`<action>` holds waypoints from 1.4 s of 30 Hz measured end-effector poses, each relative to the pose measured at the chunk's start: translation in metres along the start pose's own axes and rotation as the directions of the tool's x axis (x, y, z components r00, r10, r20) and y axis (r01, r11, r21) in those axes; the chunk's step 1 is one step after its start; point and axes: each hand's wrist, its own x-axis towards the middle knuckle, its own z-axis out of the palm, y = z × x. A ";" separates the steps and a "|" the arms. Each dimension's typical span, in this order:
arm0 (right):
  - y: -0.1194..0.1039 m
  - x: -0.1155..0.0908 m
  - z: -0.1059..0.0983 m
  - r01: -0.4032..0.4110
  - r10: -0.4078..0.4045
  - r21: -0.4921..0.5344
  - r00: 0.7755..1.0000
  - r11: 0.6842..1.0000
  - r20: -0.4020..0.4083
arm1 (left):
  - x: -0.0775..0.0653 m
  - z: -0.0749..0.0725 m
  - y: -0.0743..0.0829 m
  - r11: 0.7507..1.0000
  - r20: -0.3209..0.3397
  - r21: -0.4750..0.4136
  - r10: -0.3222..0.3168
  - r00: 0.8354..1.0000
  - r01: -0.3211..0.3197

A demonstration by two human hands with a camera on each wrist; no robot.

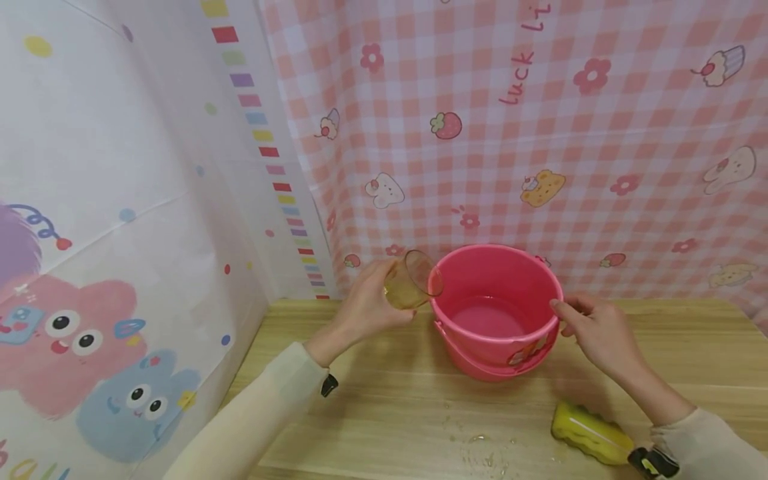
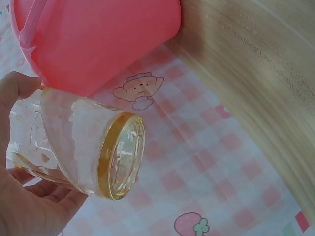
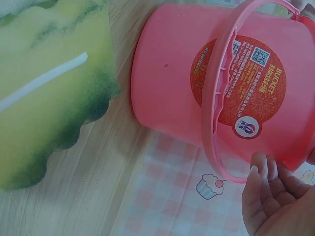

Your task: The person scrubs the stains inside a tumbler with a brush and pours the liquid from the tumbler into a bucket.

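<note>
A home-like staged corner: cartoon-print cloths (image 1: 540, 133) hung as walls behind a wooden table (image 1: 390, 413).

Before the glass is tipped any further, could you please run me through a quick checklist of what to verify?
1. Left hand grips the glass firmly: ok, fingers wrap round it.
2. Glass mouth sits over the pink bucket rim: ok, it overlaps the left rim.
3. Right hand steadies the bucket: ok, fingers touch the right rim.
4. Bucket handle out of the way: ok, it lies down along the side.
5. Liquid left in the glass: cannot tell.
6. Table dry: not ok, droplets lie near the yellow sponge.
</note>
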 end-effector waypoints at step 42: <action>0.002 0.000 0.001 -0.011 0.011 0.015 1.000 1.000 0.008 | 0.009 -0.010 0.015 0.955 0.030 0.250 0.156 0.987 -0.158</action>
